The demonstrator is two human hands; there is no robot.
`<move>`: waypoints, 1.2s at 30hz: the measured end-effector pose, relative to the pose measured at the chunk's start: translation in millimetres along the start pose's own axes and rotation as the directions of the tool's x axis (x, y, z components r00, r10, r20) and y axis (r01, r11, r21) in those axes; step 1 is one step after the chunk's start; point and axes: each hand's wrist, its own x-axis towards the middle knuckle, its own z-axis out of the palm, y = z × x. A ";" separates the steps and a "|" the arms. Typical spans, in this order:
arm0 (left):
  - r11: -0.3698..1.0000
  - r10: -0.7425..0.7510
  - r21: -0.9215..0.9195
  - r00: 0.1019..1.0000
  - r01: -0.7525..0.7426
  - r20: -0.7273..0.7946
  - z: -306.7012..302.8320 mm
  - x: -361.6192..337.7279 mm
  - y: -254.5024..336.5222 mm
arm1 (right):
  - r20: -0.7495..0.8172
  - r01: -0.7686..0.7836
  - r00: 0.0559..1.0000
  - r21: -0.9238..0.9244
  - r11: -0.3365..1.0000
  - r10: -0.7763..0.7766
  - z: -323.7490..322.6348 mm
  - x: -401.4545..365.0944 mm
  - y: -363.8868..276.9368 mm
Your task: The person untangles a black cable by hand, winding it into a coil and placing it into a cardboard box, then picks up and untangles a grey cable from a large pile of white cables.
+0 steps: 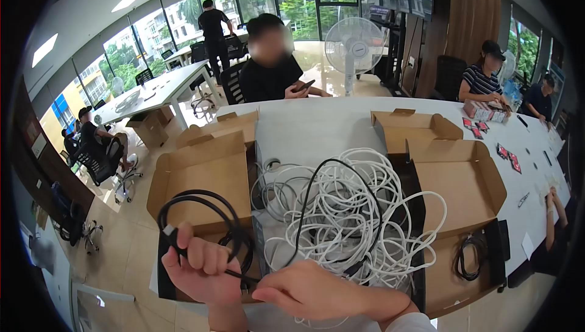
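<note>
My left hand (pixel 204 266) is closed around a black cable (pixel 228 200), which loops up above the fist. A light-coloured connector end shows by the thumb. Close by on the right, my right hand (pixel 320 289) has its fingers bent round the same cable's lower stretch; the fingertips are partly hidden. Beyond it lies a large tangled heap of white cables (pixel 347 210), with a black cable (pixel 309 192) arching over it. Under my left hand, an open cardboard box (pixel 198 176) holds more black cable, partly covered by the hand.
On the right, another open box (pixel 457 186) contains a coiled black cable (pixel 468 259). More open boxes stand behind both. A seated person (pixel 268 70) holds a phone across the white table (pixel 292 122). Small red packets (pixel 475 128) lie at far right, near other people. A fan (pixel 354 45) stands behind.
</note>
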 end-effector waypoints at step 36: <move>0.595 -0.800 -0.141 0.568 0.791 -0.192 6.9 2.5 -29.5 | -0.586 0.044 0.796 -0.190 0.981 -0.149 -38.5 18.9 26.3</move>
